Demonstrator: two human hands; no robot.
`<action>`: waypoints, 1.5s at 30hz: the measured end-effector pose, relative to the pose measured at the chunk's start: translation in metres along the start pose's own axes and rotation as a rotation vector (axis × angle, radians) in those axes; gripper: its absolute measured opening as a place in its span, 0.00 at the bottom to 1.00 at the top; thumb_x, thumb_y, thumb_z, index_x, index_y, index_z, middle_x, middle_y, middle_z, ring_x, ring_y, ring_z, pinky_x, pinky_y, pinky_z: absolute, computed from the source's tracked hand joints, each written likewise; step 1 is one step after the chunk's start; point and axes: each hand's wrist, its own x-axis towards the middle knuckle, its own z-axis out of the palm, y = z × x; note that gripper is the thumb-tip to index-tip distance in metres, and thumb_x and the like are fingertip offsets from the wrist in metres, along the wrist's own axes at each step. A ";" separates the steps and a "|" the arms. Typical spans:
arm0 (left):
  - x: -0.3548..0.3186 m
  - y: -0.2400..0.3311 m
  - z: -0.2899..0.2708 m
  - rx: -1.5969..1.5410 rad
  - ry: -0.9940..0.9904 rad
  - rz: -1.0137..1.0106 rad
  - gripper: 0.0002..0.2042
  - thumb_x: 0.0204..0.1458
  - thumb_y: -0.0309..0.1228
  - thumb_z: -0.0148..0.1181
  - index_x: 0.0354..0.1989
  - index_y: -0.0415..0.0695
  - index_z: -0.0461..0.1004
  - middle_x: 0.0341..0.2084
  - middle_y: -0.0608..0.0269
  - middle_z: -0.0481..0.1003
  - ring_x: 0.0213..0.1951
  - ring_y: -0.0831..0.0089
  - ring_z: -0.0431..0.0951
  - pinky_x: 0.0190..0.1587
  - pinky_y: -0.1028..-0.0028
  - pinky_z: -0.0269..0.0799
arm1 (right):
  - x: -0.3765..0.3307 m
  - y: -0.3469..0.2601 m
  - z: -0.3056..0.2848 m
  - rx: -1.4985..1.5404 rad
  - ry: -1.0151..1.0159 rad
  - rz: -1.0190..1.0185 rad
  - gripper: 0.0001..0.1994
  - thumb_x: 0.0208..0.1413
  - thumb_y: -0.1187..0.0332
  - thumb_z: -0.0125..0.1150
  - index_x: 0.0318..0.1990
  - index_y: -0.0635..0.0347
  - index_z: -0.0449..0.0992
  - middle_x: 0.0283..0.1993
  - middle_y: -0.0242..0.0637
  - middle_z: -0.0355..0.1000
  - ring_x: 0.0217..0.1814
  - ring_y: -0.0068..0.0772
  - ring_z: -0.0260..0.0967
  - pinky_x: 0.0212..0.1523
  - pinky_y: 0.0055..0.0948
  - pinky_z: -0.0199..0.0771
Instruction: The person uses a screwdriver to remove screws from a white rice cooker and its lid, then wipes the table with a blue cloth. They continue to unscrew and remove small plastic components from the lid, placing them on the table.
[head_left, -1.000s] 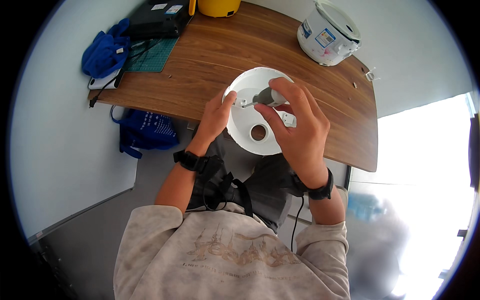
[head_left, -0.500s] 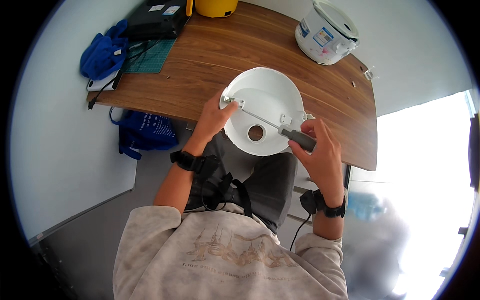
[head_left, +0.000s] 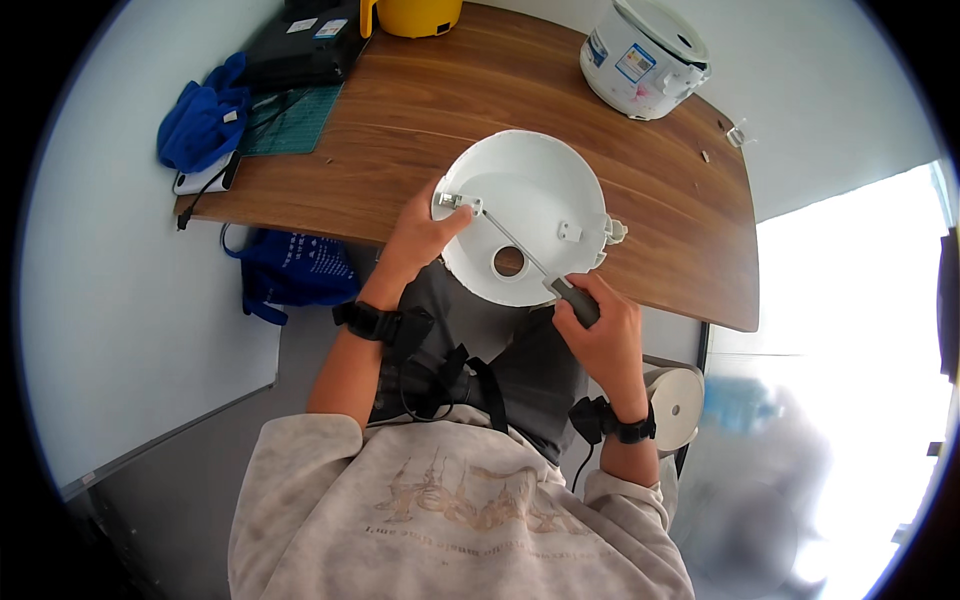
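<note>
A round white plastic housing (head_left: 530,190), hollow like a bowl with a hole low in its wall, is held at the table's near edge. My left hand (head_left: 424,232) grips its left rim, thumb inside by a small white bracket (head_left: 474,205) with a metal piece beside it. In my right hand (head_left: 606,325) is a screwdriver (head_left: 525,252), its grey handle between thumb and fingers. The shaft slants up and left across the housing, its tip at or close to the bracket. A second small bracket (head_left: 569,231) sits on the right inside.
On the wooden table (head_left: 420,130) stand a white rice cooker body (head_left: 640,65) and a yellow container (head_left: 420,15). A black case (head_left: 305,50), blue cloth (head_left: 203,120) and green cutting mat (head_left: 300,125) lie left. A blue bag (head_left: 300,270) hangs below. Near my right wrist is a white roll (head_left: 676,408).
My right hand has moved left and slightly down, so the screwdriver now slants more steeply. The white roll has come into view beside my right wrist. My left hand keeps its hold.
</note>
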 end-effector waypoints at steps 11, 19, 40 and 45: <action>0.000 -0.001 0.002 0.034 0.027 0.011 0.23 0.55 0.32 0.64 0.59 0.37 0.72 0.46 0.52 0.80 0.47 0.67 0.80 0.49 0.67 0.76 | 0.003 0.006 0.010 0.017 0.030 -0.047 0.12 0.50 0.72 0.65 0.42 0.66 0.80 0.28 0.48 0.77 0.26 0.43 0.76 0.32 0.32 0.74; -0.001 0.000 0.002 0.034 0.030 0.017 0.23 0.55 0.33 0.64 0.58 0.37 0.73 0.46 0.52 0.80 0.46 0.66 0.81 0.49 0.67 0.76 | 0.004 0.008 0.012 0.008 0.036 -0.107 0.13 0.50 0.72 0.65 0.43 0.67 0.80 0.33 0.50 0.79 0.31 0.46 0.78 0.35 0.34 0.76; 0.000 -0.002 0.003 -0.019 0.025 -0.005 0.24 0.55 0.32 0.65 0.60 0.37 0.72 0.46 0.54 0.80 0.46 0.69 0.80 0.48 0.69 0.76 | 0.007 0.005 0.006 -0.039 0.034 -0.147 0.13 0.48 0.73 0.65 0.43 0.66 0.80 0.35 0.47 0.79 0.34 0.50 0.77 0.38 0.37 0.76; 0.000 -0.001 0.003 0.007 0.020 0.002 0.24 0.55 0.32 0.65 0.60 0.36 0.71 0.46 0.54 0.80 0.46 0.69 0.80 0.49 0.69 0.76 | 0.009 0.009 0.005 -0.057 0.017 -0.162 0.14 0.49 0.72 0.65 0.44 0.66 0.80 0.35 0.47 0.78 0.34 0.51 0.76 0.38 0.38 0.76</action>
